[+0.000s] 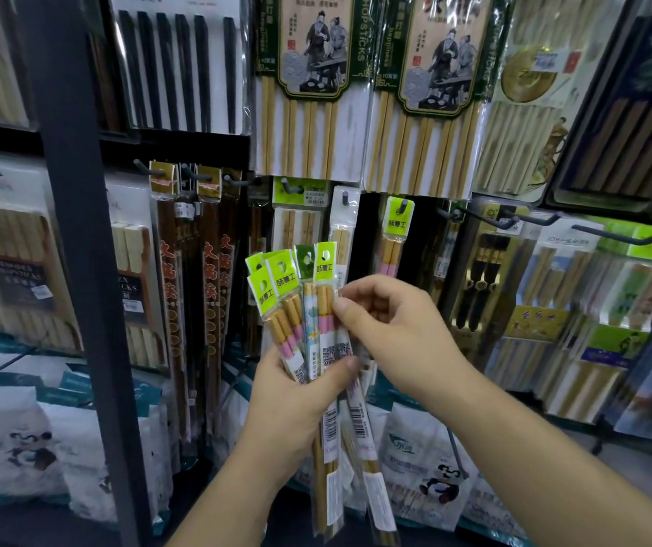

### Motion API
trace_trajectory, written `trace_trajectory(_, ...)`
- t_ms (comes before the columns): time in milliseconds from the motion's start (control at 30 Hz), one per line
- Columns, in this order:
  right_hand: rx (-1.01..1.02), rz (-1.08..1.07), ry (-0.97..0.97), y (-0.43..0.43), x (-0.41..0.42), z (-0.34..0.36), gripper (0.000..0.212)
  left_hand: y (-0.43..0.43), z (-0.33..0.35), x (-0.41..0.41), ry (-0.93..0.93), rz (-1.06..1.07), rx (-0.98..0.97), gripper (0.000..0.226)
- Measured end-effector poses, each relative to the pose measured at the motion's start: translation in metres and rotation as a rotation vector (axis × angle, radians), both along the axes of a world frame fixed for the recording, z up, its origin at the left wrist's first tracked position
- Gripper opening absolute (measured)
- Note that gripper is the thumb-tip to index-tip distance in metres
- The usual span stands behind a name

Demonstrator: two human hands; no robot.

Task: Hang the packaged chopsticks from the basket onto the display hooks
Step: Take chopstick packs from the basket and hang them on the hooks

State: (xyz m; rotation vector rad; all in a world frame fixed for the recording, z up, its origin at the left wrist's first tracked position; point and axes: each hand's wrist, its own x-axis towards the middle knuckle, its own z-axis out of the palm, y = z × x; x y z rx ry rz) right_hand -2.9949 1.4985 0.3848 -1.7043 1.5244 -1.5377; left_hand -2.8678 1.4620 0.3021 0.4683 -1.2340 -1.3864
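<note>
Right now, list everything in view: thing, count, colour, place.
lime-headed clear-plastic chopstick packets: about five, lime and clear, fanned at centre
matching hung packet: one, lime, on hook right of centre
large bamboo chopstick packs with green picture cards: two, tan, top centre
black chopstick pack: one, top left
dark-brown chopstick packs with red lettering: about three, left of centre
white panda-print bags: several, bottom
dark metal upright post: one, left
left grip: one, bare, holds the packets' middle
right grip: one, bare, pinches rightmost packet's edge
</note>
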Motion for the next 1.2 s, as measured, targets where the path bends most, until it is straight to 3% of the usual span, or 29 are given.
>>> trace_trajectory(200, 0.110, 0.022, -0.036, 0.002, -0.006, 0.004, 0.007, -0.001, 0.000, 0.001, 0.012, -0.015, -0.012, 0.033)
trace_trajectory(467, -0.108, -0.162, -0.154, -0.001, -0.019, 0.023, 0.021, -0.007, -0.008, 0.002, 0.023, 0.061, 0.053, 0.062)
trace_trajectory(767, -0.131, -0.249, -0.198, -0.005, -0.026, 0.033, 0.037, -0.010, -0.010, 0.000, 0.007, 0.021, -0.004, 0.042)
trace_trajectory(933, -0.115, -0.251, -0.202, -0.005, -0.025, 0.032, 0.038, -0.010, -0.012, 0.000, -0.036, 0.055, -0.019, 0.071)
trace_trajectory(1200, -0.127, -0.255, -0.226, -0.008, -0.027, 0.035, 0.041, -0.011, -0.013, 0.001, -0.063, 0.011, -0.009, 0.064)
